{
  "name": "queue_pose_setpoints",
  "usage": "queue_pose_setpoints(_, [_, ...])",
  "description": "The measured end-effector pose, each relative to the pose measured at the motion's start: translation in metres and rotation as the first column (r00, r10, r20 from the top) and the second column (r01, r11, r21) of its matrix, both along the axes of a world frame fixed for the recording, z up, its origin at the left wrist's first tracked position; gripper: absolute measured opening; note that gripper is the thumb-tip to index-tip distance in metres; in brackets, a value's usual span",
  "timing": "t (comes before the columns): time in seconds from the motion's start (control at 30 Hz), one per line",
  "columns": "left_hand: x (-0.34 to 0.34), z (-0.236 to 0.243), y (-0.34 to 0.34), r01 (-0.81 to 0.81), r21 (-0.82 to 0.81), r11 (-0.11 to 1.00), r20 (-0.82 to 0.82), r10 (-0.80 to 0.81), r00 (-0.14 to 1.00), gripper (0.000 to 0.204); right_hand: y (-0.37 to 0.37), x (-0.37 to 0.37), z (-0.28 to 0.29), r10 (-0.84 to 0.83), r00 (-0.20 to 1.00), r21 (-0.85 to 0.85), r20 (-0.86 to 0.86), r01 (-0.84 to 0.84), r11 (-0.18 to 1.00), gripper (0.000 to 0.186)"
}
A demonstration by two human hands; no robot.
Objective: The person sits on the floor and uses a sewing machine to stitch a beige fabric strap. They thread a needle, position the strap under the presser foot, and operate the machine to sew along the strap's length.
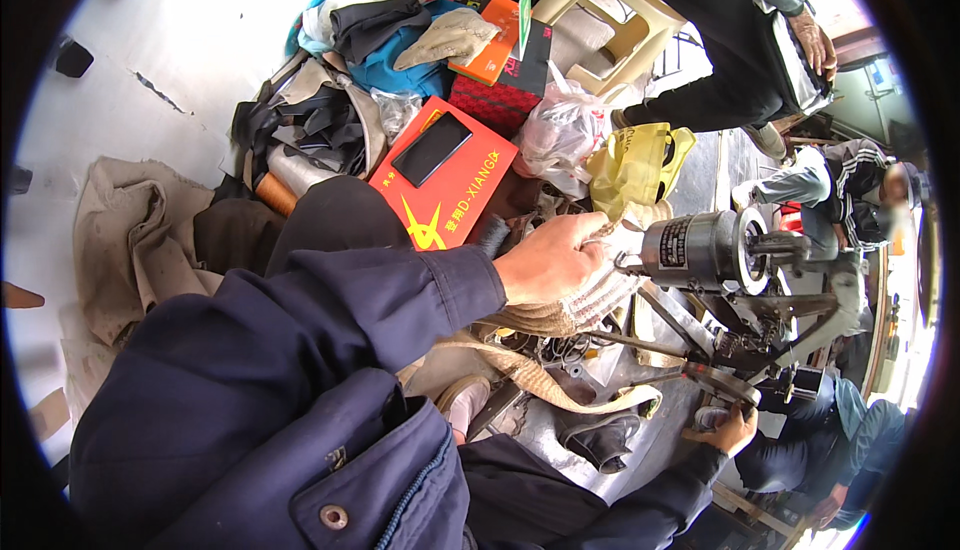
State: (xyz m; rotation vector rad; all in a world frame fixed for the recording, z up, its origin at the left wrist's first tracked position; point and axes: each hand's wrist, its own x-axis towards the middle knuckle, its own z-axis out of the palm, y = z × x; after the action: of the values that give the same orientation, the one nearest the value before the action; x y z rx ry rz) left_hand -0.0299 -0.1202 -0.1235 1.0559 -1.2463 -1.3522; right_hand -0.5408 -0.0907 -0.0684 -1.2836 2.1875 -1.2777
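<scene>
A hand-cranked sewing machine with a dark metal cylinder (pixel 690 250) stands at the right, on a frame of thin metal legs. My left hand (pixel 555 262) is closed, its fingers pinching a beige ribbed fabric piece (pixel 575 312) close to the near end of the cylinder. Part of that piece is hidden under the hand. Lower right, my right hand (pixel 735 432) curls round the edge of the machine's metal hand wheel (pixel 722 384). A pale cloth strap (pixel 545 387) hangs below the fabric.
A red box (pixel 455 165) with a black phone (pixel 432 148) on it lies near my knee. Beyond are a white plastic bag (pixel 565 135), a yellow bag (pixel 640 165) and a cream plastic stool (pixel 610 25). A dark shoe (pixel 600 438) sits below. Other people are at the right.
</scene>
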Motion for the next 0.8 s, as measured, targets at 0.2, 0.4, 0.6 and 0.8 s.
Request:
queue_pose_setpoints(0.2, [0.002,0.002,0.0,-0.01,-0.034,0.999,0.077,0.012,0.997,0.022,-0.001,-0.005,-0.086,0.016,1.0,0.477,-0.005,-0.012,0.879,0.009])
queue_pose_setpoints(0.4, [0.0,0.002,0.001,-0.084,-0.082,0.993,0.022,0.086,0.996,0.022,0.009,0.08,-0.031,0.374,0.895,0.333,0.243,-0.439,0.834,0.026])
queue_pose_setpoints(0.6, [0.002,-0.002,0.003,0.024,-0.05,0.998,-0.048,-0.026,0.998,0.02,-0.001,0.009,0.005,0.035,0.999,-0.024,0.016,-0.035,0.999,0.003])
queue_pose_setpoints(0.8, [-0.002,0.005,0.001,0.017,0.163,0.986,-0.213,0.018,0.977,0.017,-0.001,0.018,-0.084,0.106,0.983,0.45,0.152,-0.164,0.878,0.013])
